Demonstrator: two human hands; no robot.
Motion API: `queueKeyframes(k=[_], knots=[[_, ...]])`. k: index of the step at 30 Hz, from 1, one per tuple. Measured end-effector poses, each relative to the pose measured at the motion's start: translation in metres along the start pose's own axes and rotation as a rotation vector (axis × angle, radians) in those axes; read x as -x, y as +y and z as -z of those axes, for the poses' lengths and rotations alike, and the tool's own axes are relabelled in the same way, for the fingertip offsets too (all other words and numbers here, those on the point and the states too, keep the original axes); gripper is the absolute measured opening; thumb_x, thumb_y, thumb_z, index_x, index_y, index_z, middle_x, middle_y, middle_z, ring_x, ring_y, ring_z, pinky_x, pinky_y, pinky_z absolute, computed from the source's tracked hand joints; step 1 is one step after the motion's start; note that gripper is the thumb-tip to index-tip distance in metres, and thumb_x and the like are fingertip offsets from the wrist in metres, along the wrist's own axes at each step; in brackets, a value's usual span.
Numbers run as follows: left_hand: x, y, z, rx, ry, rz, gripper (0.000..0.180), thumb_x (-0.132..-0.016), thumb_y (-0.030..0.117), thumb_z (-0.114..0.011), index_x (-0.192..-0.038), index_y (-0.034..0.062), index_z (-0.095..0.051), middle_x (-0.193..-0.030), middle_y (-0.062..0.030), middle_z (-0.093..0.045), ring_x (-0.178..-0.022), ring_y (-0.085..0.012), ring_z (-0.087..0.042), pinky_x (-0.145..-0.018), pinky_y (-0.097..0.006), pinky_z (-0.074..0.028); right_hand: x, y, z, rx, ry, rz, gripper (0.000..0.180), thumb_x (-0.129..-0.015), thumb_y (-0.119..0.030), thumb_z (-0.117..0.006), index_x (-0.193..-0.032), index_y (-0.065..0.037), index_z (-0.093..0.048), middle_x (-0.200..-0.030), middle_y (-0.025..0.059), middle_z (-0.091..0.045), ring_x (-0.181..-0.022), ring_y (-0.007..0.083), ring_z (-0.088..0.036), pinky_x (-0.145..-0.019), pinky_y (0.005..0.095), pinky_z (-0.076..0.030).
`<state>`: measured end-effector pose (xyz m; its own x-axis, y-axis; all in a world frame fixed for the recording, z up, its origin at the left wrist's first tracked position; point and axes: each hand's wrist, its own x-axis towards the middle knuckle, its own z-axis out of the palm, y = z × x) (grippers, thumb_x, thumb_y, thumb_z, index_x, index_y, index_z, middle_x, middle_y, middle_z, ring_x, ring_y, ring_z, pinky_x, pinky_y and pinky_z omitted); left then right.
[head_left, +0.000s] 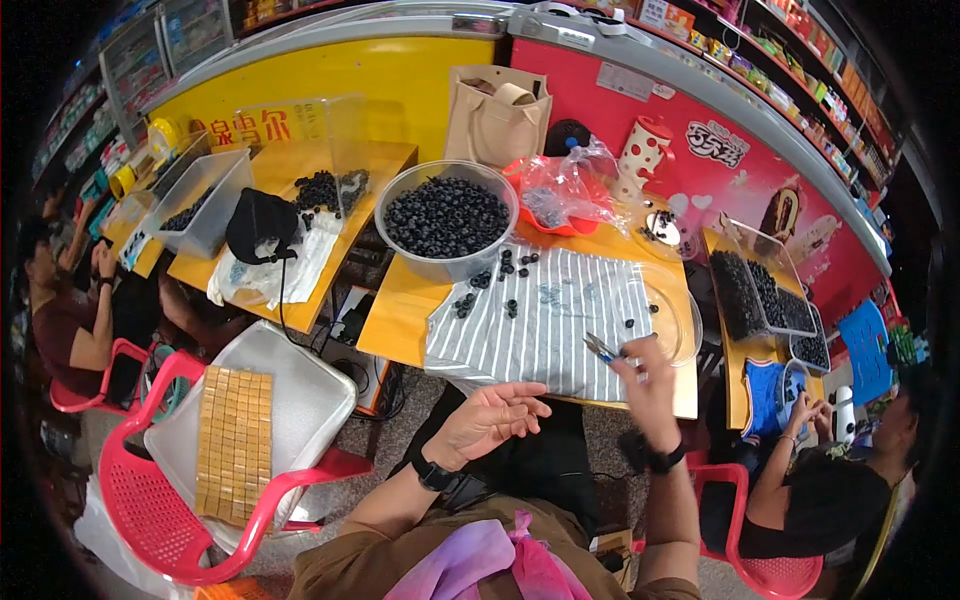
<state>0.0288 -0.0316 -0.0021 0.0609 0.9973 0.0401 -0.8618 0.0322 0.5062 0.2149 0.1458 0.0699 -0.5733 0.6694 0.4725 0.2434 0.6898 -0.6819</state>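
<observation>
My right hand (652,385) is closed around the blue handles of small cutting pliers (602,349), whose metal jaws point left over a grey-and-white striped cloth (540,345). Palm turned inward, my left hand (490,418) hovers at the table's front edge with its fingers stretched out; I see nothing in it. Several small black ring-shaped parts (512,308) lie loose on the cloth. Behind them stands a large clear round tub (447,268) heaped with black parts (445,215).
A red basin (575,226) with plastic bags, a beige tote bag (497,125) and a polka-dot tumbler (645,150) stand at the back. Left are a pink chair (150,500) and a table with a clear bin (205,215). People sit at both sides; black parts fill a right-hand bin (765,290).
</observation>
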Motion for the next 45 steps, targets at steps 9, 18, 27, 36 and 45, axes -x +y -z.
queueKeyframes(k=[9, 18, 27, 36, 45], knots=[[0.008, 0.008, 0.021, 0.074, 0.118, -0.044, 0.032, -0.093, 0.008, -0.057, -0.123, -0.0029, -0.055, -0.102, -0.0128, -0.066, -0.083, -0.0166, -0.065, -0.073, -0.025, -0.051, -0.048, 0.076, 0.013, 0.768, -0.102, 0.017, 0.02, -0.074, -0.009, -0.068, -0.09, 0.001, -0.063, -0.083, 0.0185, -0.059, -0.081, 0.0365, -0.059, -0.071, 0.0427, -0.046], [0.014, 0.01, 0.039, 0.16, 0.156, -0.117, 0.029, -0.094, 0.008, -0.055, -0.122, -0.0027, -0.056, -0.097, -0.0115, -0.066, -0.081, -0.0169, -0.064, -0.072, -0.026, -0.052, -0.077, -0.023, -0.104, 0.245, -0.332, 0.2, 0.022, -0.075, -0.004, -0.067, -0.097, -0.002, -0.065, -0.085, 0.0176, -0.057, -0.083, 0.0385, -0.057, -0.071, 0.0441, -0.046], [0.022, 0.012, 0.042, 0.234, 0.209, -0.145, 0.026, -0.093, 0.007, -0.057, -0.118, -0.0008, -0.06, -0.094, -0.0098, -0.067, -0.076, -0.0145, -0.065, -0.068, -0.024, -0.051, -0.081, -0.023, -0.134, 0.277, -0.495, 0.291, 0.014, -0.07, 0.003, -0.064, -0.084, -0.001, -0.065, -0.079, 0.0153, -0.058, -0.08, 0.0365, -0.058, -0.07, 0.0431, -0.047], [0.015, 0.012, 0.035, 0.154, 0.209, -0.148, 0.026, -0.092, 0.007, -0.058, -0.117, -0.0016, -0.06, -0.094, -0.0109, -0.068, -0.078, -0.0168, -0.065, -0.07, -0.024, -0.051, -0.039, -0.034, -0.103, 0.164, -0.372, 0.328, 0.017, -0.068, 0.006, -0.064, -0.083, -0.002, -0.063, -0.083, 0.0124, -0.061, -0.077, 0.0336, -0.056, -0.066, 0.0418, -0.045], [-0.003, -0.012, 0.001, -0.2, 0.285, -0.255, 0.024, -0.09, 0.002, -0.061, -0.113, -0.0022, -0.061, -0.098, -0.0075, -0.066, -0.082, -0.0114, -0.063, -0.071, -0.022, -0.05, 0.031, -0.06, -0.081, 0.019, -0.129, 0.327, 0.032, -0.065, 0.01, -0.065, -0.095, -0.002, -0.063, -0.083, 0.0123, -0.063, -0.074, 0.03, -0.059, -0.063, 0.0355, -0.047]])
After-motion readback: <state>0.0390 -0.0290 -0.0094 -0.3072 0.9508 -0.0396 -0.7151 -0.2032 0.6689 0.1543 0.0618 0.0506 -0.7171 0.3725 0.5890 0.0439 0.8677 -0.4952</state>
